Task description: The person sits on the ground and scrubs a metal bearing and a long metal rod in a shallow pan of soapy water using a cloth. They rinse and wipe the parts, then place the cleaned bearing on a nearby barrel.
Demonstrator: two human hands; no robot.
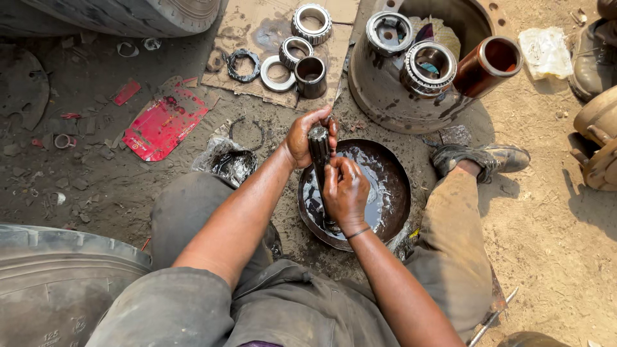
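My left hand [307, 135] grips the top of a dark, oily splined shaft [319, 146] that stands upright in a round metal basin [393, 193] of black oily liquid. My right hand [346, 190] wraps around the shaft lower down, fingers against its side. The basin sits on the ground between my knees, and the shaft's lower end dips into the liquid.
On a greasy cardboard sheet [247, 29] lie bearing races and rings [302, 54]. A large hub [392, 96] carries roller bearings [427, 67] and a brown sleeve [488, 64]. Tyres [58, 283] lie left and at the top, my shoe [485, 157] to the right, a red card [164, 122] on dirt.
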